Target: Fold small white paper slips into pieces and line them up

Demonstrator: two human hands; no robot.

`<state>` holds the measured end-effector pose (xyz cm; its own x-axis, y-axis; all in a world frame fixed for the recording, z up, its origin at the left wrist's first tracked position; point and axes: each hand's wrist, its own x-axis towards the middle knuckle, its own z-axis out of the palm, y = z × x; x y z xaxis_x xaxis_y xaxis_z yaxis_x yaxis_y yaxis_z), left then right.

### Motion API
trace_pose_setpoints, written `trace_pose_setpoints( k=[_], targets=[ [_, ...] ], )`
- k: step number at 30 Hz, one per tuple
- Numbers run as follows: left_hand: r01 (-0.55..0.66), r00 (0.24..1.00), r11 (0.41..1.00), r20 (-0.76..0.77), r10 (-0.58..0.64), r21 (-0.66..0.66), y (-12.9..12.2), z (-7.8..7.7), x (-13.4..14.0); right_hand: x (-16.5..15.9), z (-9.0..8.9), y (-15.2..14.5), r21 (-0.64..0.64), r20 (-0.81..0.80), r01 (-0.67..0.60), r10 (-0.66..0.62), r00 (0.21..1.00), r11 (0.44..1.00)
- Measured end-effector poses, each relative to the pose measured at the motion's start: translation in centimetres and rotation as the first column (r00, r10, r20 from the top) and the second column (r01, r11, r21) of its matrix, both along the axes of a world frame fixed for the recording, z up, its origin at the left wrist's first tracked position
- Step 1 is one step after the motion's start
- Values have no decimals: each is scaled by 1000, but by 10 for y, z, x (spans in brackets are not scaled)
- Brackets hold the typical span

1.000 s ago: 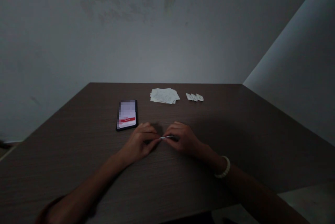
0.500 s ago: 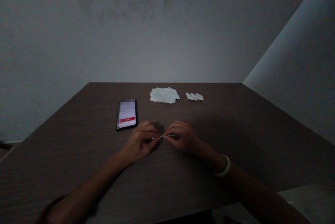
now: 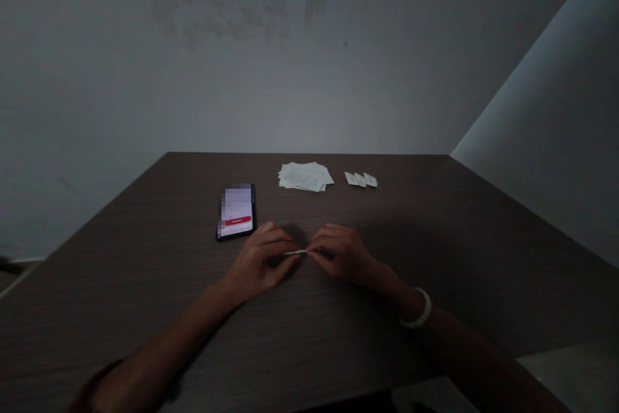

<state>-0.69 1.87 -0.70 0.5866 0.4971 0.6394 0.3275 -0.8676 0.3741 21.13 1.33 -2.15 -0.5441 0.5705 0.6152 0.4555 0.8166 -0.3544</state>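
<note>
Over the near middle of the table, both my hands pinch a thin white piece of paper (image 3: pixel 294 252), seen almost edge-on. My left hand (image 3: pixel 261 258) has thumb and fingers closed on its left part. The fingertips of my right hand (image 3: pixel 341 252) are pressed together at its right end. Most of the paper is hidden by the fingers, and any folds in it are too small to make out. A bracelet of pale beads (image 3: pixel 420 308) circles my right wrist.
A stack of white paper sheets (image 3: pixel 305 176) lies at the table's (image 3: pixel 145 258) far side. Right of it are three small folded white papers (image 3: pixel 360 180), slightly overlapping. A phone (image 3: pixel 236 212) with a lit screen lies left of my hands. A wall stands behind the table.
My right hand has slid slightly right along the paper, so more white shows between my fingertips. My left hand stays nearly where it was.
</note>
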Motion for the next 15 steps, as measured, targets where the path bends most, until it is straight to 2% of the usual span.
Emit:
trace_pose_setpoints(
  k=[4, 9, 15],
  targets=[
    [29, 1000, 1000, 12, -29, 4, -1, 2, 2, 0, 0, 0, 9, 22, -11, 10, 1000, 1000],
    [3, 999, 1000, 37, -2, -24, -5, 5, 4, 0, 0, 0, 7, 17, 2, -2, 1000, 1000],
    [4, 1000, 995, 0, -4, -96, -2, -2, 4, -1, 1, 0, -22, 12, -21, 21, 1000, 1000]
  ],
)
